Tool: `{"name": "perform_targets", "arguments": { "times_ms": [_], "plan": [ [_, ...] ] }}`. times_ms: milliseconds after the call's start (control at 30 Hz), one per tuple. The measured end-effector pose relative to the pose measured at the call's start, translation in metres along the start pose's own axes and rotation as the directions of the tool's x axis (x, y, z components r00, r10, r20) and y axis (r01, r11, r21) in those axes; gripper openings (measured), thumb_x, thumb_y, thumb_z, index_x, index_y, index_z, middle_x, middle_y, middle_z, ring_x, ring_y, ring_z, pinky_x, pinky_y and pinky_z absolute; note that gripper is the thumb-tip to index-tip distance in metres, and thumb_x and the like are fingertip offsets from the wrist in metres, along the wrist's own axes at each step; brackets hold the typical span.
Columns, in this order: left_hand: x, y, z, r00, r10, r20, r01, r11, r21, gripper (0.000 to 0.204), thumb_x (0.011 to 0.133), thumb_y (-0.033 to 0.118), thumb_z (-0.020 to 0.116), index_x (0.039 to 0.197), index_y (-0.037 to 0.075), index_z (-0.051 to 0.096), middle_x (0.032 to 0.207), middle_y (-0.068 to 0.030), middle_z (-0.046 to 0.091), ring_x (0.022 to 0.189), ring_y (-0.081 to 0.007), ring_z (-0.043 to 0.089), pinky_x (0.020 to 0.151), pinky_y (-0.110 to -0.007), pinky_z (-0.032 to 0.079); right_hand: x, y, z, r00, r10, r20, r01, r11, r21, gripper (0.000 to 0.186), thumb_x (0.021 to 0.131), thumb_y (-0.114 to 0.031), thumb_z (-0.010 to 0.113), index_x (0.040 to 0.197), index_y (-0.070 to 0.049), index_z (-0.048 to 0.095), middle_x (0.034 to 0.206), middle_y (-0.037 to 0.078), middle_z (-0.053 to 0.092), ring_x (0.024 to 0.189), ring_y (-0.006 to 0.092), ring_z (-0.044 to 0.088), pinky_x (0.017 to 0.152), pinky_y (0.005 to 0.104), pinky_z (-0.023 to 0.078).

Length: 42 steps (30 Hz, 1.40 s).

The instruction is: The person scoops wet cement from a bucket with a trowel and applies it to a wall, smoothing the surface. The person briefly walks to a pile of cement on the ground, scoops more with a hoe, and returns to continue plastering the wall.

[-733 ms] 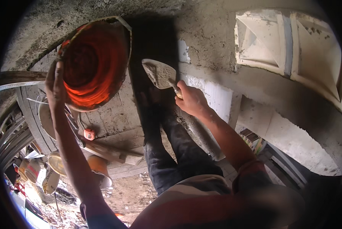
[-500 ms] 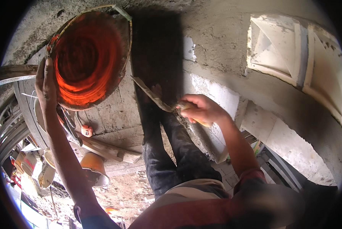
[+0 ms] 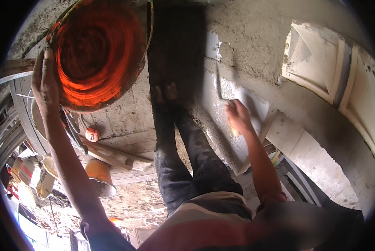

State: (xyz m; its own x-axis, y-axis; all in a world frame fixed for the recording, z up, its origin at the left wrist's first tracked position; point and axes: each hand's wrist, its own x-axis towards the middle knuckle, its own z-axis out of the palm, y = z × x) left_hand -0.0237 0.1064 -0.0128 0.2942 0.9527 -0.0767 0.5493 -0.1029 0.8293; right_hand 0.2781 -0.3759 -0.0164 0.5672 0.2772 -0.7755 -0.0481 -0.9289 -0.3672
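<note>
My left hand (image 3: 46, 81) grips the near-left rim of a large orange bucket (image 3: 125, 81). The bucket's mouth faces me, its inside is smeared dark, and a thin handle arcs beside it. In my right hand (image 3: 239, 118) is a trowel (image 3: 219, 83), my fingers closed round its handle. The blade shows almost edge-on, close to the pale patch of the wall (image 3: 250, 25), whose upper part carries rough grey plaster. Whether the blade touches the wall I cannot tell.
On the planks below the bucket lie an orange tape measure (image 3: 91, 134) and wooden battens (image 3: 108, 154). Lower down is a yellow bucket (image 3: 99, 178). Cream vent blocks (image 3: 311, 60) are set into the wall at right, above a rough-edged ledge (image 3: 317, 146).
My right hand and the trowel have moved right, from in front of my legs to the wall; the blade has turned more upright. My left hand stays on the bucket, which appears slightly higher.
</note>
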Motion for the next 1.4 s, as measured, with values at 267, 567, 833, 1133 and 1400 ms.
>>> {"name": "perform_targets", "arguments": {
  "times_ms": [267,567,833,1133,1400],
  "plan": [
    [0.005,-0.014,-0.001,0.999,0.015,-0.052,-0.015,1.0,0.004,0.052,0.104,0.041,0.057,0.136,0.001,0.061,0.128,-0.0134,0.067,0.118,-0.0194,0.06,0.104,-0.031,0.042,0.12,0.069,0.045,0.958,-0.048,-0.284,0.047,0.999,-0.009,0.022,0.096,-0.023,0.065,0.101,-0.004,0.056,0.068,0.004,0.055,0.048,0.0144,0.055,0.043,0.0326,0.046],
    [-0.011,0.011,0.001,1.0,-0.021,0.011,0.02,0.997,0.068,0.04,0.105,0.037,0.054,0.121,0.003,0.067,0.104,-0.0062,0.068,0.097,-0.0151,0.058,0.092,-0.029,0.044,0.008,0.03,0.027,0.871,-0.205,-0.447,0.076,0.954,-0.289,0.033,0.092,-0.022,0.072,0.11,0.003,0.06,0.085,0.017,0.067,0.074,0.0293,0.065,0.072,0.0404,0.052],
    [-0.002,0.007,0.001,1.0,-0.018,-0.01,0.018,1.0,0.004,0.044,0.105,0.036,0.056,0.127,0.0,0.066,0.111,-0.0088,0.069,0.104,-0.0153,0.059,0.096,-0.029,0.044,-0.042,0.001,0.032,0.798,-0.312,-0.516,0.061,0.893,-0.446,0.039,0.089,-0.019,0.075,0.118,0.0,0.058,0.096,0.019,0.067,0.085,0.0353,0.068,0.079,0.0409,0.055],
    [-0.002,-0.036,-0.021,0.992,-0.085,-0.09,0.084,0.996,-0.02,0.052,0.105,0.038,0.053,0.139,-0.002,0.057,0.134,-0.0152,0.064,0.123,-0.0214,0.059,0.107,-0.033,0.041,0.044,-0.092,0.004,0.796,-0.199,0.571,-0.019,0.936,0.353,0.034,0.091,-0.023,0.075,0.117,-0.006,0.062,0.081,0.001,0.061,0.064,0.0096,0.059,0.056,0.0272,0.05],
    [-0.003,-0.024,-0.011,0.994,-0.061,-0.091,0.056,0.997,-0.06,0.05,0.105,0.036,0.054,0.137,-0.003,0.059,0.131,-0.0148,0.066,0.122,-0.0204,0.058,0.107,-0.032,0.041,0.07,-0.036,0.017,0.876,-0.397,-0.273,0.287,0.886,-0.366,0.016,0.099,-0.022,0.061,0.107,-0.008,0.058,0.08,0.008,0.067,0.064,0.0204,0.063,0.06,0.0375,0.053]
  ]
}}
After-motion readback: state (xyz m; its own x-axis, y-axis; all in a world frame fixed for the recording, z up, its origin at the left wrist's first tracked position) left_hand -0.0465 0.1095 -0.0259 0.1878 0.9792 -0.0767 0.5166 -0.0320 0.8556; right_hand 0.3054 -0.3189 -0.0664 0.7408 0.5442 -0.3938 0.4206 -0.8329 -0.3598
